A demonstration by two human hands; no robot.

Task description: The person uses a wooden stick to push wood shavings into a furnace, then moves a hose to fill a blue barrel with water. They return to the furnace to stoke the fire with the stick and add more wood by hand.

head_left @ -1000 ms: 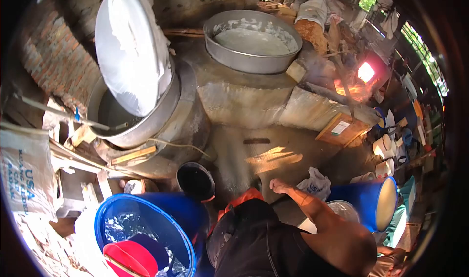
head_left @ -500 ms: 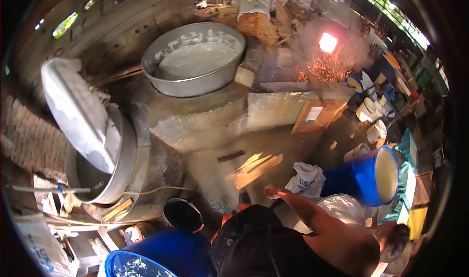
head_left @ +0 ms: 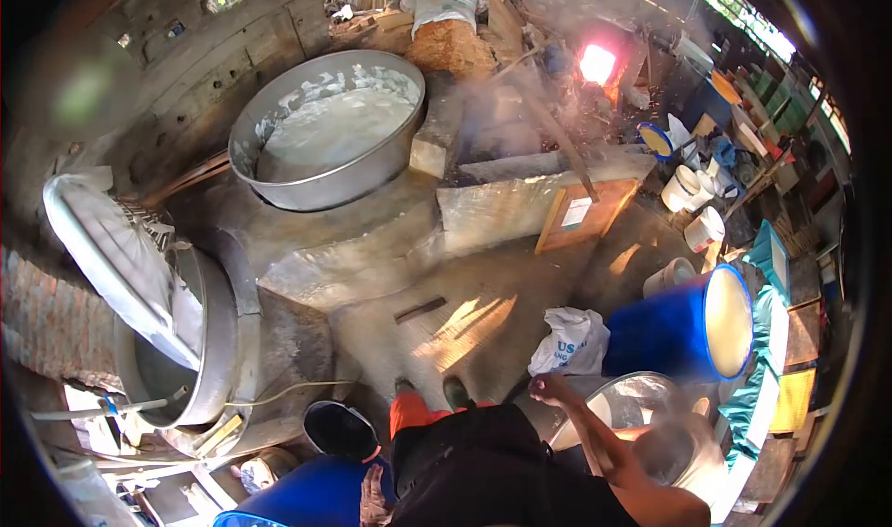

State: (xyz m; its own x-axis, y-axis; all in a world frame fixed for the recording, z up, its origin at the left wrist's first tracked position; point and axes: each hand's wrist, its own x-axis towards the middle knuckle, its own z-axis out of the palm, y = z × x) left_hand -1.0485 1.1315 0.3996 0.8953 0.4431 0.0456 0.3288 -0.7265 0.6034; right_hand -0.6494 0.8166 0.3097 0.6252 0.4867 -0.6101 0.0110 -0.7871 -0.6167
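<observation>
My left hand (head_left: 374, 497) hangs low by my dark clothing, fingers stretched out, beside a blue barrel (head_left: 311, 490). Just above it is a black bucket (head_left: 342, 429). My right hand (head_left: 554, 389) is in front of my body with its fingers curled in, and no object shows in it. A white printed sack (head_left: 570, 341) lies right beyond its fingertips. To its right is a wide metal basin (head_left: 664, 388). Over this basin another person leans, with a blurred head (head_left: 664, 453) and an arm reaching into it.
A large metal pan (head_left: 325, 188) of whitish stuff sits on a masonry stove (head_left: 372, 248). A second vat (head_left: 218, 341) holds a tilted cloth-covered round frame (head_left: 116, 257). Fire glows at an opening (head_left: 596, 64). A blue barrel (head_left: 650, 332) lies right; a dark bar (head_left: 421, 309) is on the floor.
The view has turned and shifted. My left hand has come into view, and my right hand sits lower. The spark burst near the fire has thinned, and the pale spray by my feet is gone.
</observation>
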